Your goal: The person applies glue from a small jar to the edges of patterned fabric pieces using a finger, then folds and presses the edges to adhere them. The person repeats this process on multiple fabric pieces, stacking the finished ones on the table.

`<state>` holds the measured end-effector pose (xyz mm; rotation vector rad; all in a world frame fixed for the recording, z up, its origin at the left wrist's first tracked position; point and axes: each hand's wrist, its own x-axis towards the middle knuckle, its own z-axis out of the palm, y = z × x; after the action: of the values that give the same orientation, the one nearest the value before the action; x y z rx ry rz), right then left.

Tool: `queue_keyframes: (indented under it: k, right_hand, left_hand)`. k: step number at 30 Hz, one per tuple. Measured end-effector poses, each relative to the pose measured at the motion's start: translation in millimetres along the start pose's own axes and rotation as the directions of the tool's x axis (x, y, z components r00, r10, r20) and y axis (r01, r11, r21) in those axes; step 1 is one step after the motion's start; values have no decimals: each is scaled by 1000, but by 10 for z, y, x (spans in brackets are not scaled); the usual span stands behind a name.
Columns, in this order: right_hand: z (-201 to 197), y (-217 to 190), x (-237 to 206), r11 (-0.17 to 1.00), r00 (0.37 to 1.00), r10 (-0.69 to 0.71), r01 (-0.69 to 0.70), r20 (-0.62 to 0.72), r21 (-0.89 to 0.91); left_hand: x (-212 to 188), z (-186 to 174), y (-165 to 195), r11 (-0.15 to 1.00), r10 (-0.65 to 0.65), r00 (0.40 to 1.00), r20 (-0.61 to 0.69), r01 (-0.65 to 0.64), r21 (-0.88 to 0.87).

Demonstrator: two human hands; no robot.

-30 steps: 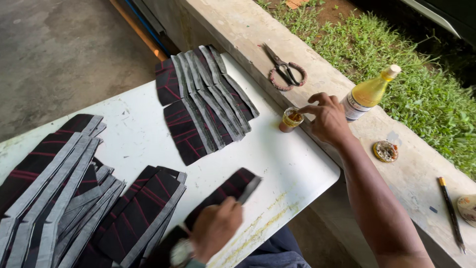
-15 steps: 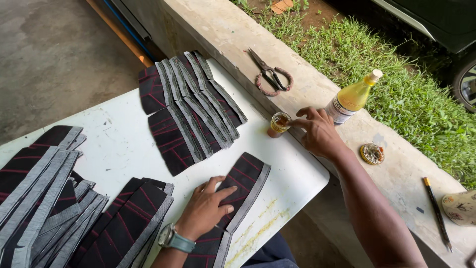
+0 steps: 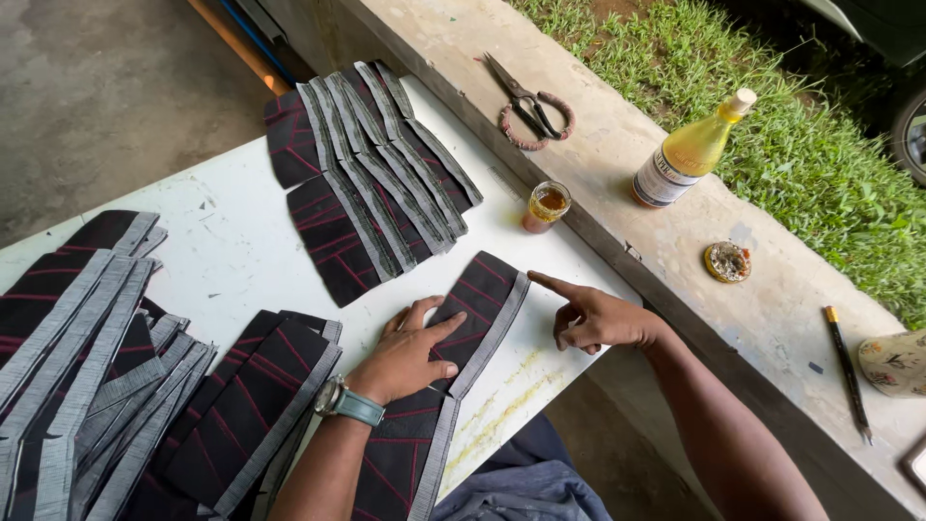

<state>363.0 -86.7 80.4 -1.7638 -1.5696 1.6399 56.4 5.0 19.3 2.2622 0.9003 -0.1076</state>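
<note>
Left hand (image 3: 405,355) lies flat, fingers spread, pinning the dark fabric piece (image 3: 453,386) running lengthwise away across the white surface (image 3: 231,251); right hand (image 3: 593,316), empty, forefinger extended, touches its grey-banded far corner.

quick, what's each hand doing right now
left hand: open, flat on the dark fabric piece
right hand: holds nothing, index fingertip at the piece's grey edge

A white table (image 3: 222,241) is set against a concrete ledge (image 3: 772,309); grass (image 3: 801,145) is seen at two o'clock, grey floor (image 3: 96,87) at ten.
</note>
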Motion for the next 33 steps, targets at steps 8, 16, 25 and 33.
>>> queue_keyframes:
  k: [8,16,25,33]
  right_hand:
    - [17,33,153,995,994,89,-91,-60,-32]
    - [263,79,71,921,990,-101,55,-98,-386]
    - [402,-152,32,857,987,24,-102,-158,-505]
    - [631,-146,124,530,932,-9,-302,-362,-793]
  left_hand:
    - [-14,-22,36,1000,21,999,-24,-22,-19]
    - [-13,-21,35,1000,19,1000,-24,-20,-22]
    - [-4,-46,77,999,-49,999,20,49,-12]
    - [-25,-41,57,1000,4,1000,-3,-4,-23]
